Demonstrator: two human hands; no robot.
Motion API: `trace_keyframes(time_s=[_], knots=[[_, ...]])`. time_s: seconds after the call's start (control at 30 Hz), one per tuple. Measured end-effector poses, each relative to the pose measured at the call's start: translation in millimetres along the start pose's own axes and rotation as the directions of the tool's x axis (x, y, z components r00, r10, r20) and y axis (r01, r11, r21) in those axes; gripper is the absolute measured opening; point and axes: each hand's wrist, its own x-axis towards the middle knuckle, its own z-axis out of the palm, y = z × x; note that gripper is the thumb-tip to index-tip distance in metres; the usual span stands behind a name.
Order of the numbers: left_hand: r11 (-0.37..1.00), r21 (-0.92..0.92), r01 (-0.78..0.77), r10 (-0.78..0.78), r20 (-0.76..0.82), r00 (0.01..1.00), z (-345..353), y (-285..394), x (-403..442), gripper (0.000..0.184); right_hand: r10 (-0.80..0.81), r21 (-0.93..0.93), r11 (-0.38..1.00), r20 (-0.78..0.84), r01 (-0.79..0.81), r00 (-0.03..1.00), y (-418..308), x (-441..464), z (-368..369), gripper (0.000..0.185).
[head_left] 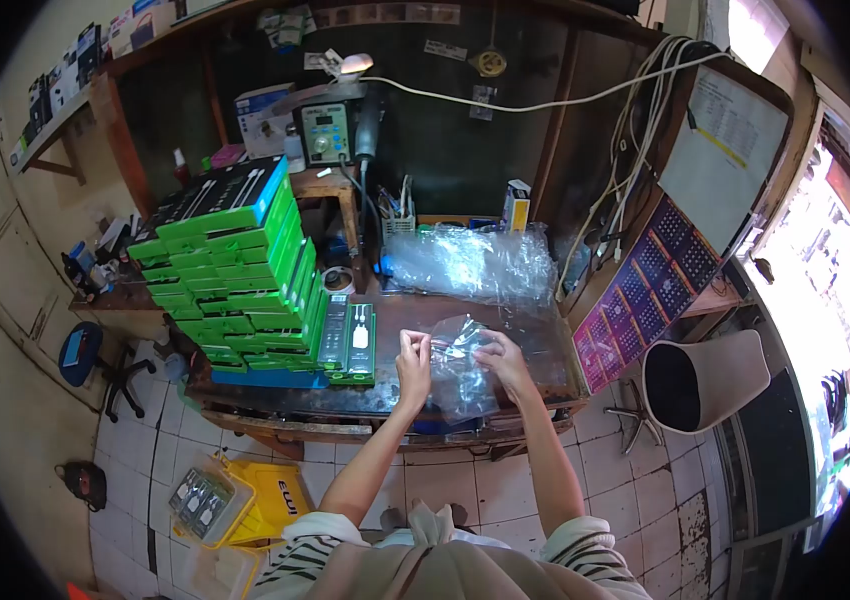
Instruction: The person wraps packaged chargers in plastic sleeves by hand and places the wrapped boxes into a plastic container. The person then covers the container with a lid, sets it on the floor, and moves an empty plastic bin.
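A clear plastic bag (pixel 460 375) hangs between my two hands over the front edge of the workbench. My left hand (pixel 413 362) is closed in a pinch at the bag's left edge. On the other side, my right hand (pixel 507 364) grips the bag's upper right part with bent fingers. Left of my left hand lie green-and-black boxes (pixel 360 340) with a white cable pictured on top. Beside them rises a tall stack of similar green boxes (pixel 235 270). Behind my hands lies a pile of clear plastic bags (pixel 475 262).
The dark workbench (pixel 395 398) has a control unit with a display (pixel 327 135) on a raised shelf. White cables (pixel 545 100) hang at the right. A yellow crate (pixel 255 495) sits on the floor at left, a chair (pixel 705 380) at right.
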Motion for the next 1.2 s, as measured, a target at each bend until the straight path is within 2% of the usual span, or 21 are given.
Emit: trace_keyframes(time_s=[0.1,0.13,0.17,0.23,0.27,0.33,0.37,0.43,0.47,0.5,0.53,0.6,0.63,0.7,0.73,0.8,0.93,1.0,1.03,1.1,1.2], knots=[[0.988,-0.145,0.058,-0.052,0.046,0.998,14,6,1,0.011,-0.085,-0.04,0.996,-0.015,0.085,0.996,8,13,-40,0.036],[0.978,-0.205,0.05,-0.048,0.017,0.999,17,6,3,0.011,-0.036,0.026,0.999,-0.157,0.04,0.987,-1,12,-43,0.028],[0.964,-0.263,0.039,-0.044,-0.015,0.999,20,6,4,0.011,-0.083,-0.038,0.996,-0.221,0.077,0.972,2,21,-59,0.023],[0.979,-0.205,0.017,-0.023,-0.029,0.999,24,-5,8,0.011,-0.132,0.185,0.955,-0.436,0.232,0.89,-1,34,-77,0.024],[0.968,-0.244,0.049,-0.061,-0.041,0.997,26,-5,9,0.011,-0.133,0.183,0.955,-0.44,0.234,0.888,-5,41,-87,0.024],[0.966,-0.249,0.076,-0.095,-0.065,0.993,28,-8,12,0.012,-0.363,0.194,0.817,-0.558,0.543,0.746,-19,53,-97,0.024],[0.966,-0.248,0.076,-0.096,-0.068,0.993,29,-10,13,0.012,-0.363,0.195,0.817,-0.556,0.542,0.748,-24,59,-100,0.024],[0.97,-0.226,0.093,-0.116,-0.092,0.989,29,-10,14,0.012,-0.497,-0.004,0.795,-0.579,0.607,0.647,-47,57,-95,0.023],[0.97,-0.223,0.096,-0.119,-0.095,0.988,29,-9,13,0.012,-0.599,-0.222,0.769,-0.579,0.599,0.554,-49,57,-89,0.02],[0.964,-0.246,0.104,-0.127,-0.08,0.989,28,-3,12,0.013,-0.595,-0.218,0.772,-0.577,0.597,0.559,-50,54,-86,0.02],[0.957,-0.267,0.113,-0.134,-0.064,0.989,26,1,12,0.013,-0.653,-0.447,0.757,-0.524,0.477,0.546,-51,49,-82,0.02],[0.956,-0.282,0.081,-0.105,-0.07,0.992,27,-6,14,0.013,-0.76,-0.774,0.572,-0.378,0.27,0.528,-24,52,-89,0.024],[0.953,-0.3,0.049,-0.073,-0.07,0.995,25,-6,14,0.012,-0.757,-0.771,0.575,-0.377,0.273,0.533,-12,46,-89,0.024],[0.956,-0.288,0.059,-0.085,-0.08,0.993,22,-7,14,0.011,-0.646,-0.764,0.623,-0.38,0.169,0.662,10,33,-88,0.032],[0.952,-0.304,0.046,-0.072,-0.072,0.995,20,-8,14,0.011,-0.645,-0.761,0.625,-0.377,0.174,0.665,25,30,-92,0.032],[0.949,-0.315,0.036,-0.059,-0.064,0.996,17,-11,13,0.01,-0.69,-0.849,0.526,-0.387,0.057,0.611,49,26,-99,0.037],[0.936,-0.341,0.082,-0.102,-0.041,0.994,17,-20,10,0.011,-0.668,-0.893,0.445,-0.381,-0.067,0.639,55,13,-101,0.042],[0.945,-0.317,0.074,-0.091,-0.038,0.995,17,-25,7,0.013,-0.64,-0.958,0.191,-0.287,-0.214,0.713,52,8,-101,0.049],[0.947,-0.312,0.074,-0.083,-0.016,0.996,17,-25,6,0.012,-0.64,-0.957,0.192,-0.289,-0.216,0.712,50,5,-99,0.049],[0.948,-0.309,0.07,-0.071,0.007,0.997,18,-24,6,0.012,-0.694,-0.948,0.006,-0.233,-0.319,0.682,43,0,-89,0.053],[0.936,-0.346,0.066,-0.074,-0.008,0.997,18,-16,6,0.01,-0.732,-0.949,0.07,-0.259,-0.309,0.63,15,-2,-67,0.045]])
